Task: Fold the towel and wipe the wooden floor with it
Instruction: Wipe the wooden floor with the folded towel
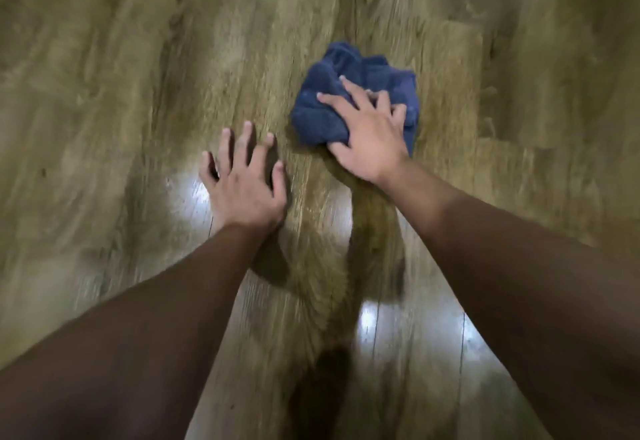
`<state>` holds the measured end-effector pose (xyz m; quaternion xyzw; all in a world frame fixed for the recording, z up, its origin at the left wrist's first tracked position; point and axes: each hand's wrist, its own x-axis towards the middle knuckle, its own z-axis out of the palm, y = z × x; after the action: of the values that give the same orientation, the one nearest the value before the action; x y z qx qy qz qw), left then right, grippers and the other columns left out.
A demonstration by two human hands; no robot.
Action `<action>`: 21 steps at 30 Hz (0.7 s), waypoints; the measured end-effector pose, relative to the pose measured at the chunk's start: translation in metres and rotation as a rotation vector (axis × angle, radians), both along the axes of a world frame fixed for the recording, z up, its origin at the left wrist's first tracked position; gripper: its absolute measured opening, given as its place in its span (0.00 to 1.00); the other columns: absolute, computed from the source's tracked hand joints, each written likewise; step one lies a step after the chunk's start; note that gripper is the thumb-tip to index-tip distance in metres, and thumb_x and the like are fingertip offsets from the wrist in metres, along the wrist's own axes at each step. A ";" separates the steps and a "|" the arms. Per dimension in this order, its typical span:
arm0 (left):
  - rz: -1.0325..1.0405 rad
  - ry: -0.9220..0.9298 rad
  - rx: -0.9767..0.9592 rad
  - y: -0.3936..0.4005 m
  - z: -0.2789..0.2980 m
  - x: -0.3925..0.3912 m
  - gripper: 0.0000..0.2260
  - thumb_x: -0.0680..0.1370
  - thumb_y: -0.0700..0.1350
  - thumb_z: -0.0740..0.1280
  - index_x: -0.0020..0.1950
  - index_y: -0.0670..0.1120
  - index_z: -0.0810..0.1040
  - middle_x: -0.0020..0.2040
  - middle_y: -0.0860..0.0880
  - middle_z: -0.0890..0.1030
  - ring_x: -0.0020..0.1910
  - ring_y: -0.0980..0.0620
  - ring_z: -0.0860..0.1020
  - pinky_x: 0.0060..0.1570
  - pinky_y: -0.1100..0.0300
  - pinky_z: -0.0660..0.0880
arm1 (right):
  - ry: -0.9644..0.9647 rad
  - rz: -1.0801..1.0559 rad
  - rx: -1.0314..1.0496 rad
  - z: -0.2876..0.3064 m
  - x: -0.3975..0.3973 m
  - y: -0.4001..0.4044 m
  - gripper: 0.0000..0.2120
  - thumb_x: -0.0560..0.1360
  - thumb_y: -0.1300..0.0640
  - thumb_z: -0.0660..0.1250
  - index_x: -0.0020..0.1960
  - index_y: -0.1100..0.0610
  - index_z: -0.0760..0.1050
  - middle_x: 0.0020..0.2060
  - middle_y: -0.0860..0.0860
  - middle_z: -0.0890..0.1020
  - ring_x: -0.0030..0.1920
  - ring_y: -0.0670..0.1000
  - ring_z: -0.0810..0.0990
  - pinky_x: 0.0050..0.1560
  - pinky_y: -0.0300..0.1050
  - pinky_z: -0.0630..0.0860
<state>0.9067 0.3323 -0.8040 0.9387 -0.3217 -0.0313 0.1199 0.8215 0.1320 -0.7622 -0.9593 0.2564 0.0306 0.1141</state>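
A dark blue towel (332,93), bunched into a thick wad, lies on the wooden floor (138,75) right of centre. My right hand (367,134) lies on top of it with fingers spread over the cloth and the thumb tucked against its near edge, pressing it down. My left hand (244,179) is planted on the bare floor to the left of the towel, fingers spread, holding nothing. The frame is blurred by motion.
Wood-grain planks fill the whole view. Bright light reflections show on the boards near my left wrist (187,190) and lower right (370,321). Shadows of my arms fall between the forearms.
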 end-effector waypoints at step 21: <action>0.242 0.627 0.379 0.217 0.030 0.053 0.43 0.70 0.79 0.51 0.70 0.68 0.24 0.74 0.54 0.20 0.74 0.48 0.23 0.63 0.21 0.37 | 0.179 0.427 0.102 0.016 -0.152 0.328 0.40 0.63 0.41 0.75 0.74 0.38 0.66 0.77 0.49 0.65 0.67 0.63 0.74 0.61 0.66 0.71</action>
<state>0.9601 0.5489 -0.7737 0.9204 -0.1446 -0.3612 0.0395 0.6696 0.4603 -0.7459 -0.9782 0.0552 0.1518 0.1301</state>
